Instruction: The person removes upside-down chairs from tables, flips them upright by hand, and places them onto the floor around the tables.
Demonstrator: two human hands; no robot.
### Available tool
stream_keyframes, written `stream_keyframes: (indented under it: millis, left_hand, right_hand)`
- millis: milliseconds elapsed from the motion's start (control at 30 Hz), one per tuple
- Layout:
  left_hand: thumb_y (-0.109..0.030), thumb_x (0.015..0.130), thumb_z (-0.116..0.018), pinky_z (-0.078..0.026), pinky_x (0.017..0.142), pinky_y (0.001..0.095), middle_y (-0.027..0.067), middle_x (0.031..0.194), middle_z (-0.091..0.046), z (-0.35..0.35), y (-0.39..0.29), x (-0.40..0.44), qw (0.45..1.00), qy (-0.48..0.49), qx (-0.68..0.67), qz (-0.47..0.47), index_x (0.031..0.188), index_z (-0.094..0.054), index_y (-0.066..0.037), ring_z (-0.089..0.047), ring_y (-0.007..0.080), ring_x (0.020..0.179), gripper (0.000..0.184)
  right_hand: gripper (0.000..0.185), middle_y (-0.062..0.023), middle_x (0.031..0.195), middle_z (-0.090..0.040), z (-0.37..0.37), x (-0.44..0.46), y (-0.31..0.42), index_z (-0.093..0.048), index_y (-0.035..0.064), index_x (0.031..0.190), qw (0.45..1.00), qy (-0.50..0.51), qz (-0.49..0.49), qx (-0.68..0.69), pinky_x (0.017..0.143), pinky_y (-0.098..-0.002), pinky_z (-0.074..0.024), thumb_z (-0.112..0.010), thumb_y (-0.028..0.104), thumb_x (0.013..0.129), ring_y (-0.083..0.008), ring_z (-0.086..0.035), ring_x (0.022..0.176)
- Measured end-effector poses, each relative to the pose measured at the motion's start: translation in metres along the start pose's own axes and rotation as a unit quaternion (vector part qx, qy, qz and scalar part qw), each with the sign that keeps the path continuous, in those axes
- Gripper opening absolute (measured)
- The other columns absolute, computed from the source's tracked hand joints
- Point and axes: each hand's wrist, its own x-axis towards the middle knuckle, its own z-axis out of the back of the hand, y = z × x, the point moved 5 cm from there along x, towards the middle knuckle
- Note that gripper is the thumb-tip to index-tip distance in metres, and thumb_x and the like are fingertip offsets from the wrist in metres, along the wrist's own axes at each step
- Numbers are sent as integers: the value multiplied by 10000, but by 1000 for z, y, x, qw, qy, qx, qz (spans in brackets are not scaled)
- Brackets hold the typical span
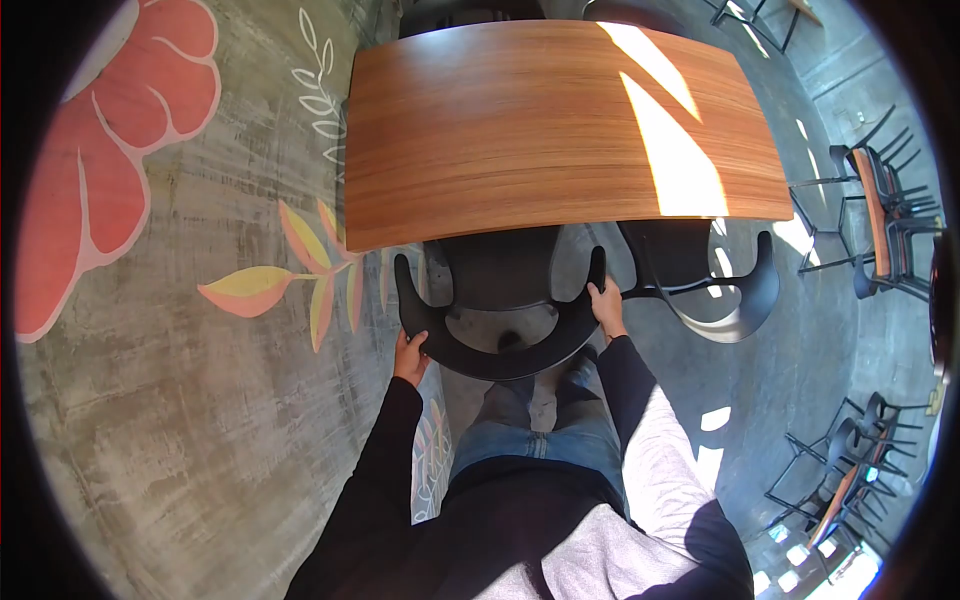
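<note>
A black chair (500, 362) with a curved backrest stands in front of me, its seat partly under the wooden table (500, 130). My left hand (410, 355) is closed around the left side of the backrest. On the other side, my right hand (606, 305) grips the right arm of the same backrest, thumb on top. The table's near edge hides the front part of the seat. A second black chair (735, 310) is beside it to the right, close to my right hand.
A painted concrete wall (220, 400) runs along the left, near the table's end. At the right, chairs sit upturned on another table (875, 210), with more stacked on a further table (835, 500). Dark chairs (470, 12) show beyond the far edge.
</note>
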Motion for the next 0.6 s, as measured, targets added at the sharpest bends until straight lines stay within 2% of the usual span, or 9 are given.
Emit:
stream_keyframes:
  millis: [133, 233, 267, 400, 467, 500, 567, 600]
  left_hand:
    - [-25, 947, -599, -577, 851, 435, 61, 1236, -613, 3, -10, 5, 1000, 2, 19, 12, 1421, -441, -139, -649, 238, 1067, 512]
    - [-29, 943, -589, -557, 876, 441, 66, 1282, -582, -3, -11, -3, 999, -20, 28, 28, 1482, -383, -149, -623, 239, 1111, 589]
    - [-25, 938, -582, -538, 900, 435, 78, 1303, -564, -8, -15, -5, 999, -18, 38, 7, 1499, -363, -151, -607, 241, 1131, 616]
    - [-8, 912, -550, -454, 991, 399, 129, 1377, -488, -16, -34, -8, 987, -46, 108, -107, 1545, -305, -147, -536, 247, 1209, 692]
    - [-3, 900, -530, -400, 1038, 359, 169, 1409, -445, -32, -54, -18, 958, -82, 202, -184, 1542, -313, -126, -492, 254, 1247, 689]
    - [-7, 890, -532, -401, 1044, 373, 141, 1396, -453, -36, -59, -22, 925, -127, 274, -229, 1493, -394, -108, -470, 247, 1270, 626]
    - [15, 875, -530, -394, 1058, 385, 113, 1375, -462, -44, -68, -24, 852, -136, 376, -336, 1403, -488, -87, -459, 235, 1281, 539]
    - [27, 874, -523, -403, 1050, 375, 105, 1357, -472, -57, -71, -29, 853, -123, 376, -339, 1374, -507, -76, -469, 231, 1271, 511]
  right_hand:
    - [441, -268, 1151, -670, -10, 4, 0, -561, 3, 1273, 998, 33, -39, -47, 931, -460, -492, -674, 206, 899, -439, -634, 1113]
    - [544, -267, 1186, -660, -8, -5, -4, -484, 27, 1362, 992, 58, -90, -70, 948, -475, -487, -678, 225, 894, -456, -621, 1131]
    - [579, -266, 1196, -656, -6, -8, -5, -456, 35, 1388, 989, 65, -108, -75, 953, -480, -485, -680, 231, 891, -462, -617, 1134]
    - [627, -293, 1205, -637, 4, -28, -7, -420, 54, 1427, 996, 68, -44, -34, 971, -479, -483, -681, 241, 888, -462, -615, 1135]
    - [661, -282, 1207, -636, 20, -54, 17, -400, 61, 1454, 984, 114, -135, 32, 950, -465, -497, -689, 242, 888, -418, -645, 1094]
    - [678, -277, 1208, -636, 29, -67, 26, -391, 64, 1467, 972, 137, -178, 67, 940, -459, -505, -693, 243, 887, -396, -659, 1074]
    - [696, -248, 1193, -645, 29, -85, -2, -371, 66, 1487, 994, 99, -45, -20, 912, -433, -521, -694, 237, 894, -340, -678, 1028]
    - [706, -234, 1186, -649, 31, -94, -14, -361, 67, 1497, 995, 78, 19, -64, 899, -420, -530, -694, 234, 897, -311, -687, 1005]
